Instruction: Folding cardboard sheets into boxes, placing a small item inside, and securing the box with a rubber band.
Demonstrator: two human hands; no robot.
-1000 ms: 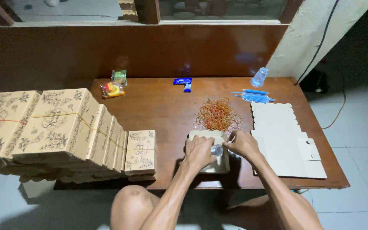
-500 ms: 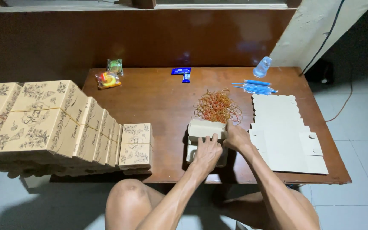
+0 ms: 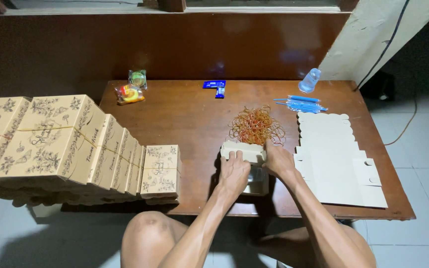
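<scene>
Pale scalloped cardboard box (image 3: 243, 151), half-folded, in both hands' (image 3: 233, 172) (image 3: 278, 161) clamped grip.

Tan printed boxes (image 3: 75, 144) stacked left (banded); small blue packet (image 3: 215, 86) far edge

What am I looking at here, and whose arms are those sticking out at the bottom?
The picture comes from a camera worn on a person's head, looking down, so the arms are that person's own. There is no machine. The left hand and the right hand both press on a small pale cardboard box at the near edge of a brown wooden table. Behind it lies a heap of rubber bands. To the right is a stack of flat box sheets, with blue sticks and a clear plastic cup beyond. On the left, finished patterned boxes stand in a row.
</scene>
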